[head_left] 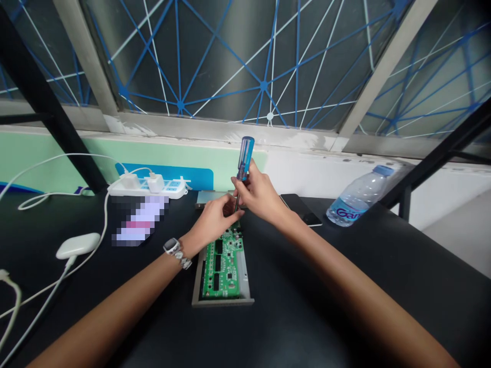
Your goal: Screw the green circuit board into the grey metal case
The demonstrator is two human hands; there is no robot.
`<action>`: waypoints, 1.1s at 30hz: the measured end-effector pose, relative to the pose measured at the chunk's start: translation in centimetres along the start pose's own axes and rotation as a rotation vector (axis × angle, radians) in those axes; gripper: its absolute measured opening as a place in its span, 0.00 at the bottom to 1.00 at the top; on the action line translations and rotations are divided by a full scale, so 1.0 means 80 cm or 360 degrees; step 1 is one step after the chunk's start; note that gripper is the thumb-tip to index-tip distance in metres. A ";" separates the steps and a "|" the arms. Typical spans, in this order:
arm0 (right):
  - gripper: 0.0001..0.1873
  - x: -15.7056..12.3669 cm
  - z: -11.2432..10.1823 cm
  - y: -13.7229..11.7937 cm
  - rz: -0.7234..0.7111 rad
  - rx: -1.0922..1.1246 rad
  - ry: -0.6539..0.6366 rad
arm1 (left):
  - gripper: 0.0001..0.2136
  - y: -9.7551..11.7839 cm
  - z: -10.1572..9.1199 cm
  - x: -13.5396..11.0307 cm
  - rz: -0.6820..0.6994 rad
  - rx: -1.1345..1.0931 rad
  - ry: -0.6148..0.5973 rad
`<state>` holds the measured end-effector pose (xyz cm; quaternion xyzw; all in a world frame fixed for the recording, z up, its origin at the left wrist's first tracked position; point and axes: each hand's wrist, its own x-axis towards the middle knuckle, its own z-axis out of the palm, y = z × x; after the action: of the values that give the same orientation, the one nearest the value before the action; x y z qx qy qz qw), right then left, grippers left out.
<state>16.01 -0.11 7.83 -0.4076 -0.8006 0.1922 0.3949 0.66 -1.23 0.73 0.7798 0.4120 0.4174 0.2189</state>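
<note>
A screwdriver (245, 157) with a clear blue handle stands nearly upright over the far end of a green circuit board (226, 271). My right hand (258, 191) is closed around the lower part of its handle. My left hand (215, 219), with a metal watch (177, 252) on the wrist, pinches close to the screwdriver's shaft, its thumb and fingers near the tip. The board lies in an open metal tray (245, 278) on the black table. My fingers cover the tip and the board's far part, so whether the tip meets a screw is hidden.
A light metal cover (206, 197) lies behind my left hand. A dark phone (301, 209) and a plastic water bottle (358, 197) are to the right. On the left are a white power strip (149, 186), a pixelated object (141, 222), a white charging case (78, 246) and loose cables.
</note>
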 end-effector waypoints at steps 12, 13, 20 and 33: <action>0.15 -0.003 0.005 0.015 0.0088 0.0213 0.0043 | 0.07 -0.011 0.016 0.010 -0.0234 -0.0692 0.0053; 0.15 -0.003 0.005 0.016 0.0107 0.0282 0.0002 | 0.08 -0.010 0.015 0.009 -0.0221 -0.0693 0.0022; 0.15 0.002 -0.016 0.016 0.0256 0.0736 -0.0470 | 0.13 -0.020 0.016 0.007 -0.0117 -0.0622 -0.0123; 0.10 0.004 -0.019 0.023 0.0197 0.0601 -0.0344 | 0.07 0.007 0.010 0.002 -0.0125 -0.0501 0.0164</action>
<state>17.99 1.24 7.76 -0.3517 -0.7615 0.4051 0.3637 1.61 -1.43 0.78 0.6968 0.3824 0.5073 0.3331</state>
